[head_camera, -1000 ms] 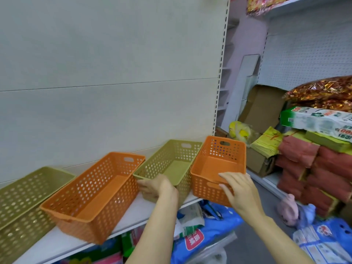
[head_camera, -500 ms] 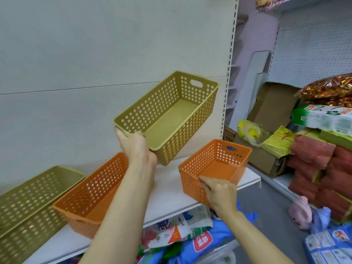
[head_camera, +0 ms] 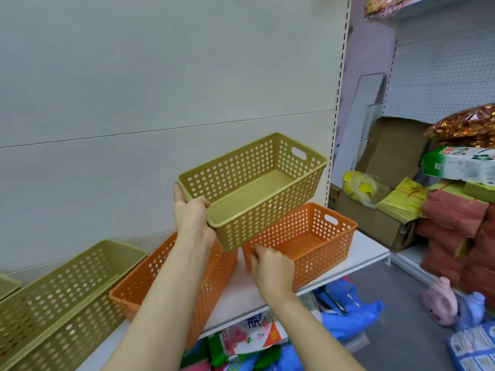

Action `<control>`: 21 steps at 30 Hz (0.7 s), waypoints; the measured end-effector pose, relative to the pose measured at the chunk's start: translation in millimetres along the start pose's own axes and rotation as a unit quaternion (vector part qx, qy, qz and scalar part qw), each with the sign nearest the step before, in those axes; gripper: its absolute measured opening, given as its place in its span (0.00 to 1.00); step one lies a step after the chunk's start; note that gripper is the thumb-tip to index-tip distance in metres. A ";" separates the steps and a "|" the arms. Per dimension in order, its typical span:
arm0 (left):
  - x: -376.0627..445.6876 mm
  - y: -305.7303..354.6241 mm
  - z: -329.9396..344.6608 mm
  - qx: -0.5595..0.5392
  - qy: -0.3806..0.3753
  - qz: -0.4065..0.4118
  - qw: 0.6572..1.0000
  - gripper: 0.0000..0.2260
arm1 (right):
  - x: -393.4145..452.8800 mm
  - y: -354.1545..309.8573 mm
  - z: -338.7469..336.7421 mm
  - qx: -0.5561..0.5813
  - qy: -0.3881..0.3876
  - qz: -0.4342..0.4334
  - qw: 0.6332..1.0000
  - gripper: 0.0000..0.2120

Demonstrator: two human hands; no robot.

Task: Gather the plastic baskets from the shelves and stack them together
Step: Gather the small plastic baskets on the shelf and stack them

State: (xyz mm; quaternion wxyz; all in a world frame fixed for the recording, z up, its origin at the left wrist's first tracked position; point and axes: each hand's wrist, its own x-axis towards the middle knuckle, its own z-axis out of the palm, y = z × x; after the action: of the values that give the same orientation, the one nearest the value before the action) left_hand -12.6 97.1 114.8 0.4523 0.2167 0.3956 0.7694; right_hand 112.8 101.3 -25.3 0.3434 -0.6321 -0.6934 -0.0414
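Observation:
My left hand (head_camera: 191,218) grips the near end of an olive perforated basket (head_camera: 257,188), held in the air, tilted, just above and left of an orange basket (head_camera: 310,239). That orange basket stands at the right end of the white shelf (head_camera: 367,257), and my right hand (head_camera: 272,269) holds its near rim. A second orange basket (head_camera: 160,277) lies on the shelf under my left forearm. Another olive basket (head_camera: 64,293) sits at the left, and the corner of one more olive basket (head_camera: 6,285) shows at the frame's left edge.
A slotted upright (head_camera: 338,103) ends the shelf bay on the right. Beyond it stand cardboard boxes (head_camera: 375,220), stacked red packs (head_camera: 452,236) and foil bags (head_camera: 466,127). Bagged goods (head_camera: 249,336) lie below the shelf, with blue packs and a pink plush toy (head_camera: 439,303) on the floor.
My left hand lifted the olive basket off the shelf, then lowered it to the right over the right orange basket. My right hand stayed on that orange basket's near rim.

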 end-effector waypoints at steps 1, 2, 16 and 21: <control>0.3 -1.8 -0.9 -0.003 -0.001 -0.009 1.000 0.40 | -0.3 8.0 -4.0 0.043 0.041 -0.007 0.998 0.02; 0.5 -3.9 -1.1 -0.007 0.000 -0.019 1.000 0.40 | 1.3 17.4 -11.7 0.095 0.070 0.015 0.993 0.04; 2.2 -78.3 43.6 0.047 -0.059 -0.081 0.994 0.33 | 141.2 187.0 -83.1 0.541 0.059 0.238 0.804 0.19; -22.2 -116.6 14.8 0.175 -0.162 0.011 0.971 0.33 | 132.9 214.1 -63.1 0.457 0.049 0.218 0.861 0.19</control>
State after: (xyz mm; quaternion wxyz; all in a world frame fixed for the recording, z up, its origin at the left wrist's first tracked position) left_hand 69.8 116.3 30.2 0.4572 0.4187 0.4433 0.6474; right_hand 337.9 225.3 12.3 0.6273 -0.5366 -0.4613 0.3252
